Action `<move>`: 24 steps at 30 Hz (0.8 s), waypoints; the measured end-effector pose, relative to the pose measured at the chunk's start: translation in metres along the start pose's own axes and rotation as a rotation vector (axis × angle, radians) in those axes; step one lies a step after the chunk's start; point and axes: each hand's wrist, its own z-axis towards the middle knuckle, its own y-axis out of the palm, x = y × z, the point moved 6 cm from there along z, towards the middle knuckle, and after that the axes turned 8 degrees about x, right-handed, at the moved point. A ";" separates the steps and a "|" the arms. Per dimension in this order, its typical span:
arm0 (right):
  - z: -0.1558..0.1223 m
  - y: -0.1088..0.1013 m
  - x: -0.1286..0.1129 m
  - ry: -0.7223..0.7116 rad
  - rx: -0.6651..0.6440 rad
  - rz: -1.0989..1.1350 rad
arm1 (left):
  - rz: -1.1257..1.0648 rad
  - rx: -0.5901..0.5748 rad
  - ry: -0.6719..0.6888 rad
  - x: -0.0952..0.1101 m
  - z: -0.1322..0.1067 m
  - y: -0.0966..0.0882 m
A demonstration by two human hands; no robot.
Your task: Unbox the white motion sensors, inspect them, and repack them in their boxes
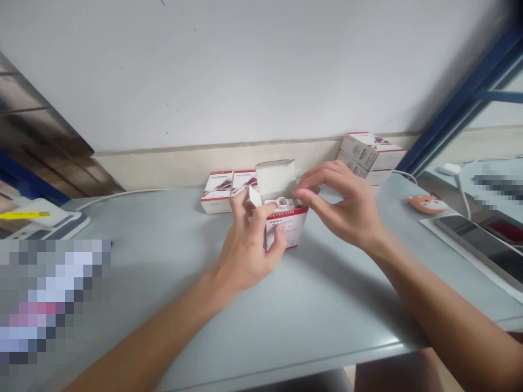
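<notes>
My left hand (249, 239) is wrapped round a small white and red carton (286, 226) that stands upright on the grey table (286, 316), its lid flap raised. A pale object shows in the carton's open top. My right hand (341, 204) hovers at the carton's upper right corner, fingertips pinched together at the opening; what they pinch is too small to make out.
Two similar closed cartons (229, 189) lie behind by the wall. Two more cartons (370, 155) are stacked at the back right. An orange animal-shaped item (427, 203) and a dark tablet (478, 245) lie right. A white scale (41, 218) sits far left.
</notes>
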 end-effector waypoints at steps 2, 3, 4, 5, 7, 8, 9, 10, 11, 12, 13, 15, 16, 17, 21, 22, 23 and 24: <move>0.000 0.001 0.003 0.039 -0.071 0.040 | -0.004 0.006 0.012 0.001 0.000 0.000; -0.001 0.002 0.002 0.045 -0.114 0.043 | -0.006 0.007 0.015 0.001 0.000 0.000; -0.001 0.002 0.000 0.038 -0.154 0.035 | -0.008 0.008 0.016 0.001 0.000 0.000; -0.002 0.002 -0.002 0.024 -0.183 0.020 | -0.009 0.008 0.015 0.001 0.000 0.000; -0.003 0.002 -0.006 -0.003 -0.198 -0.007 | -0.014 0.005 0.006 0.001 0.000 0.000; -0.004 0.002 -0.007 -0.008 -0.187 -0.009 | -0.019 0.003 0.000 0.000 0.000 0.000; -0.005 0.003 -0.007 -0.004 -0.164 -0.006 | -0.027 0.002 -0.003 0.000 0.000 0.000; -0.006 0.004 -0.006 0.012 -0.127 0.001 | -0.036 0.000 -0.006 0.000 -0.001 0.000; -0.007 0.005 -0.003 0.046 -0.080 0.015 | -0.043 -0.002 -0.011 -0.001 -0.001 0.000; -0.010 0.007 0.001 0.095 -0.032 0.043 | -0.048 -0.004 -0.017 -0.002 -0.002 0.001; -0.013 0.010 0.006 0.153 0.006 0.086 | -0.053 -0.005 -0.020 -0.003 -0.003 0.002; -0.022 0.020 0.017 0.278 0.051 0.209 | -0.102 0.014 -0.026 -0.006 -0.005 0.004; -0.026 0.025 0.021 0.325 0.059 0.273 | -0.147 0.037 -0.033 -0.008 -0.007 0.005; -0.030 0.029 0.024 0.363 0.067 0.323 | -0.212 0.076 -0.049 -0.010 -0.008 0.005; -0.034 0.038 0.018 0.324 -0.036 0.328 | -0.318 0.152 -0.160 -0.019 -0.008 0.004; -0.034 0.038 0.015 0.298 -0.068 0.324 | -0.294 0.140 -0.158 -0.018 -0.007 0.004; -0.033 0.037 0.013 0.287 -0.086 0.329 | -0.264 0.124 -0.145 -0.016 -0.006 0.003; -0.032 0.036 0.012 0.296 -0.081 0.342 | -0.233 0.110 -0.129 -0.015 -0.005 0.002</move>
